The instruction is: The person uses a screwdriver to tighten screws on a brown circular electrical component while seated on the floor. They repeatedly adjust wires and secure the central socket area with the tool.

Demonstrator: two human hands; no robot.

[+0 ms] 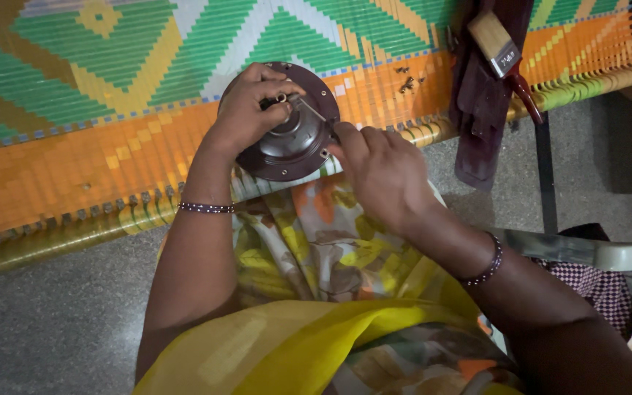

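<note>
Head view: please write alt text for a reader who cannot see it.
Two bare hands hold a round dark metal cover over the person's lap: the left hand grips its top, the right hand pinches its edge. Behind is a woven cot with a paintbrush on a dark cloth.

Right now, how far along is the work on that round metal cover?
Done: the dark brown round metal cover rests against the woven cot's edge. In hand: left hand steadies it while right hand works a thin tool at its rim. Left: loose screws lie on the weave.
</note>
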